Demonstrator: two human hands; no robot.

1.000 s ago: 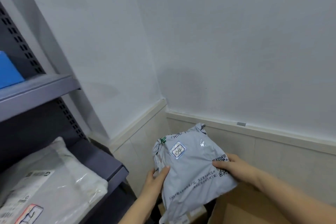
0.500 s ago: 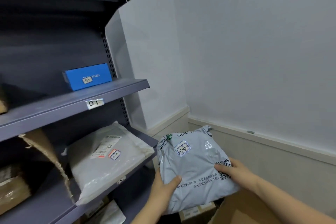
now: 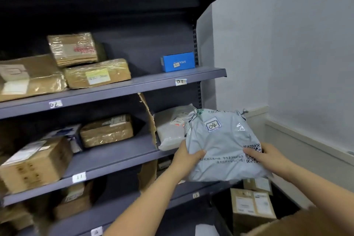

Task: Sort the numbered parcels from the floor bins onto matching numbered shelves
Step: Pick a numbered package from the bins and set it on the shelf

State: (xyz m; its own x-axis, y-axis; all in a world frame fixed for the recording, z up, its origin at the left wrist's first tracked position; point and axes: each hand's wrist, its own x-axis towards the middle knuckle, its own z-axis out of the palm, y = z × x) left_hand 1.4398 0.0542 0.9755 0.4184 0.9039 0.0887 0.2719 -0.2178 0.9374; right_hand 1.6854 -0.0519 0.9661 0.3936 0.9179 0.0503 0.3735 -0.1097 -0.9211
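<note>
The grey parcel (image 3: 222, 147) marked 04 is up in front of the shelving unit (image 3: 172, 80), held between both my hands just ahead of the right end of the middle shelf. The shelf tags I can read say 01 (image 3: 180, 81), 11 (image 3: 79, 177) and 13 (image 3: 195, 195) — none of them 04 — so the sensible thing is to keep scanning the tags and not drop it beside the white mailer (image 3: 170, 128) simply because that bay is nearest. The bag looks soft, so I'd support it from below. My left hand (image 3: 186, 157) grips its lower left edge, thumb curled on top; my right hand (image 3: 268, 157) pinches the right side — thumb over the QR code.
</note>
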